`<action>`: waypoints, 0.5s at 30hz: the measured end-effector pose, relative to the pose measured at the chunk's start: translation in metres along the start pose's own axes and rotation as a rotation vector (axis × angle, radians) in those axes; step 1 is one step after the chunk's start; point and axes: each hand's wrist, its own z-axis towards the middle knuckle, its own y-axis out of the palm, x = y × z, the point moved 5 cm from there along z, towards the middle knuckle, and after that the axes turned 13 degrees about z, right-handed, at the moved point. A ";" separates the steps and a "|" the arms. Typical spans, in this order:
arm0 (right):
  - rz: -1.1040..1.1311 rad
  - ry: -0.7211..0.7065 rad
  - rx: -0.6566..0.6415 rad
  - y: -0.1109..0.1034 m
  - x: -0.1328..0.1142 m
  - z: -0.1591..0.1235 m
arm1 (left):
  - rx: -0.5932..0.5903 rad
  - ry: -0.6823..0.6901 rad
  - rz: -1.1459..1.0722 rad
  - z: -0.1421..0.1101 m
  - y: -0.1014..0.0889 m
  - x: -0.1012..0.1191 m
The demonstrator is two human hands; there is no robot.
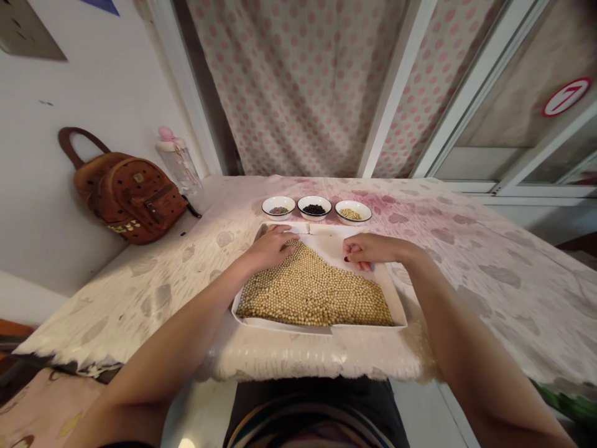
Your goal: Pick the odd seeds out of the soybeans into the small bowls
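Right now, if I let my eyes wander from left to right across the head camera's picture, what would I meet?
Brown backpack → left hand → middle bowl of black bits → right hand → round, red-rimmed sign on the far right.

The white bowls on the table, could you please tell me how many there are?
3, in a row beyond the white box: the left bowl with mixed pieces, the middle bowl with black pieces, the right bowl with pale pieces. None appears hidden.
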 end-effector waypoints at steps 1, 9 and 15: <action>0.005 0.017 -0.005 0.001 -0.001 -0.001 | 0.000 0.000 -0.002 0.000 0.000 0.000; -0.020 0.052 -0.029 0.007 0.003 0.004 | 0.009 -0.012 -0.007 0.000 0.000 0.000; 0.080 -0.050 0.042 0.007 0.002 0.012 | 0.018 -0.005 -0.016 0.000 0.000 0.000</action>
